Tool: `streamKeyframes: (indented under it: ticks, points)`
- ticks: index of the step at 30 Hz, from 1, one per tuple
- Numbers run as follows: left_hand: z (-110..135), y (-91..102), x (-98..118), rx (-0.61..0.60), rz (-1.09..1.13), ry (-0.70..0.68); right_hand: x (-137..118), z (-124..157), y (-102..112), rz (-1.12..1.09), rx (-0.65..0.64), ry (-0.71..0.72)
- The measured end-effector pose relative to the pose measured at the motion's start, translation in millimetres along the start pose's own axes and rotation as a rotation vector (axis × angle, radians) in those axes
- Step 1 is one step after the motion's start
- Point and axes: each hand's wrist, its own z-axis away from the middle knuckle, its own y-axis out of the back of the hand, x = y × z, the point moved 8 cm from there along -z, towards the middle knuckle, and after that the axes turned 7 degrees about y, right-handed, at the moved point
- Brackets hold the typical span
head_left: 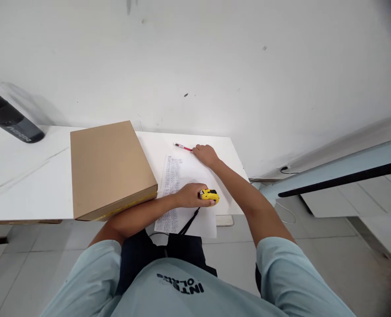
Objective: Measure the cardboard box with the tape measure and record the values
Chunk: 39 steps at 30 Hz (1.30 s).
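Note:
My left hand (191,195) is closed around a yellow tape measure (210,195), which rests on a printed sheet of paper (173,176) on the white table (23,176). A black strap (189,222) hangs from the tape measure over the table's front edge. My right hand (206,154) reaches to the far side of the sheet, its fingers closed on the end of a red and white pen (182,146) that lies on the table.
A flat brown cardboard box (107,167) lies left of the sheet, overhanging the front edge. A dark cylinder (6,116) lies at the far left. A white wall stands behind the table. A light blue bench edge (340,169) and a cable are at the right.

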Motion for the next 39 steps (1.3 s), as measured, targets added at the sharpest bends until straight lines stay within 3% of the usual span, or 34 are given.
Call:
streamKeyframes:
  ticks: [4, 10, 12, 26, 32, 39]
  points:
    - [-1, -1.1, -5, 0.004, 0.063, 0.047, 1, 18, -3, -0.123, 0.176, -0.121]
    - [-1, -8.6, 7, -0.046, 0.048, -0.098, -15, 33, -32, -1.012, 0.473, -0.230]
    - [-1, -9.4, 8, -0.043, 0.046, -0.123, -22, 34, -33, -1.094, 0.494, -0.169]
    - [-1, -11.3, 13, -0.054, 0.048, -0.159, -33, 29, -34, -1.068, 0.246, -0.093]
    - [-2, -13.6, 12, -0.055, 0.052, -0.159, -27, 30, -29, -0.823, 0.297, -0.172]
    - [-2, -14.1, 12, -0.059, 0.063, -0.158, -32, 30, -28, -0.808, 0.281, -0.169]
